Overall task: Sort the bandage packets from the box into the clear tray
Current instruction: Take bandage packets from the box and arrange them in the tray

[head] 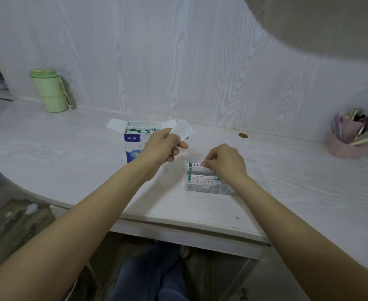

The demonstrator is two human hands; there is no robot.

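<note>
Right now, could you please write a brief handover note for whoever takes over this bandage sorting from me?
Left hand: pinches one bandage packet, held up beside the box.
Right hand: fingers curled on the top packet of the stack in the clear tray.
Done: several packets are stacked in the tray.
Left: place the held packet, then move the packets still showing in the open box.

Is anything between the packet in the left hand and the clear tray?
Only the right hand, pinching a packet at the clear tray. Otherwise bare desk lies between the left hand, its packet, and the tray.
</note>
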